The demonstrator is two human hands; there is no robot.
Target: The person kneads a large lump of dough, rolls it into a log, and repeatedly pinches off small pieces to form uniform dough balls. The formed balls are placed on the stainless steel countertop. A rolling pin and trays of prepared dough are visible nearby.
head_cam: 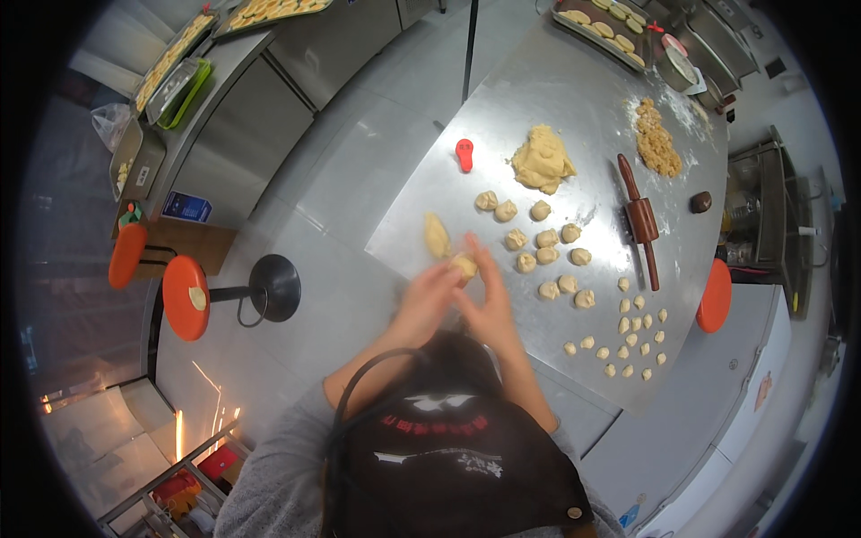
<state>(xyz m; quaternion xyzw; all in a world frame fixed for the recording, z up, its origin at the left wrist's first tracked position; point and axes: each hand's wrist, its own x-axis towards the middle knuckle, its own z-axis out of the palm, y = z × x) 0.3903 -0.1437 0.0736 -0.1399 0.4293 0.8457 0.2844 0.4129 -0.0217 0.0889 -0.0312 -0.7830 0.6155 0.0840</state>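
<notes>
A small piece of yellow dough [464, 266] is between my two hands above the near-left edge of the steel table. My left hand [430, 296], somewhat blurred, curls its fingers around one side of it. My right hand [490, 296] cups the other side, thumb bent in and fingers stretched forward. Just beyond my left fingertips, an elongated yellow dough piece [436, 235] lies on the table. To the right of my hands sit several pleated dough balls [547, 238]. A large mound of yellow dough [542, 160] rests farther up the table.
A wooden rolling pin [642, 220] lies on the steel table [484, 111], near smaller dough pieces [632, 339], a crumbly brown mass [656, 141], a dark ball [701, 202] and a red scoop-shaped object [465, 155]. A baking tray [599, 42] holds dough rounds. Orange stools [176, 299] stand left.
</notes>
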